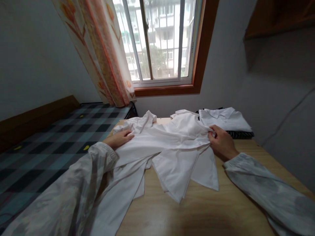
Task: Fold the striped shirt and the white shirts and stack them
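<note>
A crumpled white shirt (159,139) lies spread across the wooden table, its lower parts draped toward me and one long piece hanging down at the left. Its collar end appears bunched at the far left, though folds hide the exact layout. My left hand (119,139) rests on the left part of the cloth with fingers stretched out over it. At the right end, my right hand (221,141) pinches the shirt's edge between thumb and fingers, slightly lifted. Both forearms are in loose, pale patterned sleeves.
A folded white shirt (223,119) sits on dark folded cloth (240,134) at the table's back right. The wooden table (197,213) borders a bed with a checked cover (61,141) on the left. Behind are a curtain (105,59) and a window (162,49).
</note>
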Available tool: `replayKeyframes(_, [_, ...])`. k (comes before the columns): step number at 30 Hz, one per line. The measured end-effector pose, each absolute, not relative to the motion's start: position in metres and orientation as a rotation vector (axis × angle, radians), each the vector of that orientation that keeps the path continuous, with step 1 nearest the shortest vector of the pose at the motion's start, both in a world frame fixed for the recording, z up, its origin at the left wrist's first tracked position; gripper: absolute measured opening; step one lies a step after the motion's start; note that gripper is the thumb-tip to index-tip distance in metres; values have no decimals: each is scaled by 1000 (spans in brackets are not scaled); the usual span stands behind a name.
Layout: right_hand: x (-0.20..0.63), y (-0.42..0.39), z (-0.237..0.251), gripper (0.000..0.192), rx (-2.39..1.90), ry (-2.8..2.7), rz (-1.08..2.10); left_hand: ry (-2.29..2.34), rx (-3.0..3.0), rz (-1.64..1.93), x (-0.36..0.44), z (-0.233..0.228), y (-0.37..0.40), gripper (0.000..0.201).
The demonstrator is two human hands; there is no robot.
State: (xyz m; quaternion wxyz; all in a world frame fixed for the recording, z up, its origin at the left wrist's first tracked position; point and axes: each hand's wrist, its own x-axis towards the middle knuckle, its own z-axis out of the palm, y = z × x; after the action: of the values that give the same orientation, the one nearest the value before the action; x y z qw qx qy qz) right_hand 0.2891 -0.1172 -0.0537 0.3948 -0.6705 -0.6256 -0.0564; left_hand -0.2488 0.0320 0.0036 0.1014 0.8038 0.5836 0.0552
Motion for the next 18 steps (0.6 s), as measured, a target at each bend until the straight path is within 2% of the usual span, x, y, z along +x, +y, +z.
replayKeyframes(3, [297,-122,-55,15,-1715,-1586,-145,1784,2287,-1,-261,4,40,103])
replayKeyframes(7, [301,-124,-56,15,-1712,-1597,-173,1859,2261,-54,-284,5,46,107])
replayKeyframes(18, [295,-118,-85,28,-1642,-1554,-71,1709,2276,154,-313,8,28,111])
